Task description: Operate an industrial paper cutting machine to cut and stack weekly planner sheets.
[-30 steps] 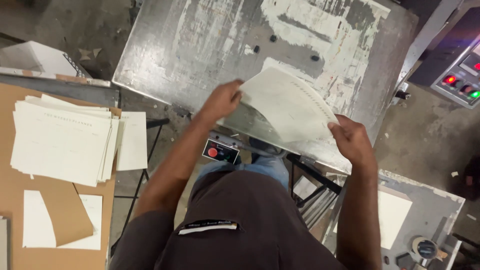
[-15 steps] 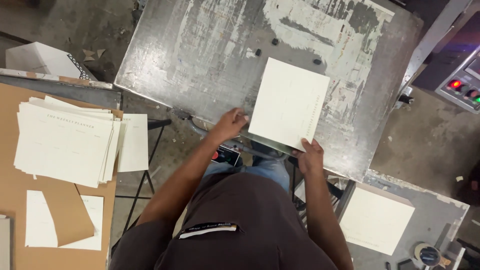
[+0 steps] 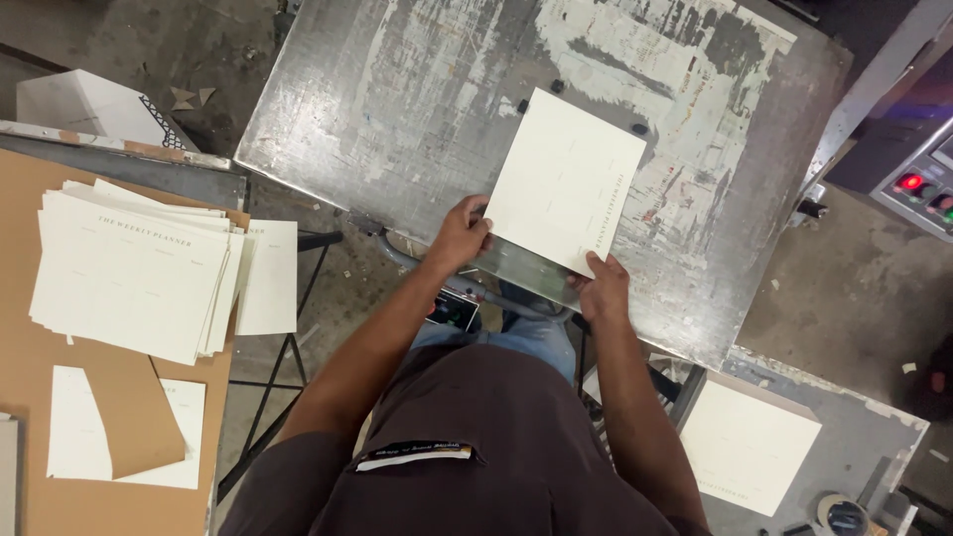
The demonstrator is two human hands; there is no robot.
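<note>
Cream square printed card sheet lies flat on scratched grey metal desk, tilted; left hand fingers pinch its near-left edge, right hand fingers press near-right corner

Small black-and-white label on the dark shirt

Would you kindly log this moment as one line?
left hand: on cream sheet near-left edge | right hand: on its near corner | sheet: flat on metal plate

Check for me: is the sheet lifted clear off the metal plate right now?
No, the cream sheet lies flat on the metal plate, with the left hand and right hand at its near edge.
</note>
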